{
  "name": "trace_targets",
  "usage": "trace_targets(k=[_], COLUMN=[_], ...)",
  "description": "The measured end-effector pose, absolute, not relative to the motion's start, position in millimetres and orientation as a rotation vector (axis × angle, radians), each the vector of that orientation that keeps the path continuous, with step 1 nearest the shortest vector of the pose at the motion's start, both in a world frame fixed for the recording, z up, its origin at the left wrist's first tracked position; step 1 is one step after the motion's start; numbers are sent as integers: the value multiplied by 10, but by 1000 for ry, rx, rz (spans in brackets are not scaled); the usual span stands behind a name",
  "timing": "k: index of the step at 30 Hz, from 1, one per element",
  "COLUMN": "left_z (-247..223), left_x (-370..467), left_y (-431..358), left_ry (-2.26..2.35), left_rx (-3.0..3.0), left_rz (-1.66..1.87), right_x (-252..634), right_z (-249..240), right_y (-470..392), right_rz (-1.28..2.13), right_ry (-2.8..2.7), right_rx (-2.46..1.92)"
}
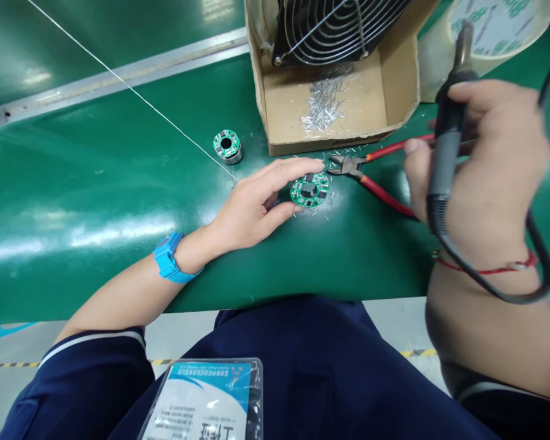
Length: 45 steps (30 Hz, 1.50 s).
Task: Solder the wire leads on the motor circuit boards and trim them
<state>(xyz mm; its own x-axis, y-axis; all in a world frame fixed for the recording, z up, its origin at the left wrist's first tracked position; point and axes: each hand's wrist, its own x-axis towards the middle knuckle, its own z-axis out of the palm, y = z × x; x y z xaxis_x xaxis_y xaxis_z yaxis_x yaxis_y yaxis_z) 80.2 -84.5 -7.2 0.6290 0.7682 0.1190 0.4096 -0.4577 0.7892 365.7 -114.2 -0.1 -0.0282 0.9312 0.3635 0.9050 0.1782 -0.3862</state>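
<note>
My left hand [261, 205] rests on the green bench top, thumb and fingers closed round the edge of a round green circuit board [310, 190] with a dark centre. In my right hand [490, 165] are two tools: a soldering iron [447, 146], its tip pointing up and away, and red-handled diagonal cutters [351, 165]. The cutters' jaws are slightly apart, just right of the board. Short clipped leads lie around the board. Left of my left hand stands a second round board on a metal cylinder [228, 147].
A cardboard box [339, 137] holds a black fan [343, 27] and a pile of clipped leads [323, 104]. Right of it stands a large tape roll [433, 67]. A thin wire [132, 90] runs down from the upper left to near my left hand. The iron's cord [527, 298] loops round my right wrist.
</note>
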Motion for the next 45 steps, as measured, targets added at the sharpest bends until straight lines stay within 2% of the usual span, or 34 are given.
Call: trace_targets(k=[11, 17, 20, 23, 26, 29, 34, 37, 41, 45], left_z=[-120, 0, -3, -70, -136, -182, -136, -21, 116, 154], left_x=[833, 681, 415, 119, -64, -141, -233, -205, -61, 68], left_y=[-800, -677, -130, 769, 1517, 1745, 1326, 829, 90, -328], left_ry=[713, 901, 1170, 1356, 1823, 1964, 2083, 1755, 1171, 1248], left_rx=[2023, 2110, 2092, 2104, 1886, 1816, 1756, 1789, 1854, 2162], left_rz=[750, 862, 1176, 1327, 1112, 1060, 965, 949, 445, 231], right_x=[3592, 3474, 3488, 3546, 3612, 3669, 3706, 3684, 3639, 3605], right_z=[-143, -64, -117, -215, -305, -361, -363, -315, -256, -253], right_y=[-1101, -1116, -1086, -1035, -1008, -1005, -1013, -1025, -1036, -1047], right_rz=[183, 109, 17, -111, -158, -170, -137, -104, -57, -20], right_ry=[-1679, -1498, -1484, -1511, -1481, -1432, -1400, -1393, -1425, -1436], right_rx=[-1460, -1353, -1330, -1287, -1350, -1437, -1506, -1484, -1436, -1413])
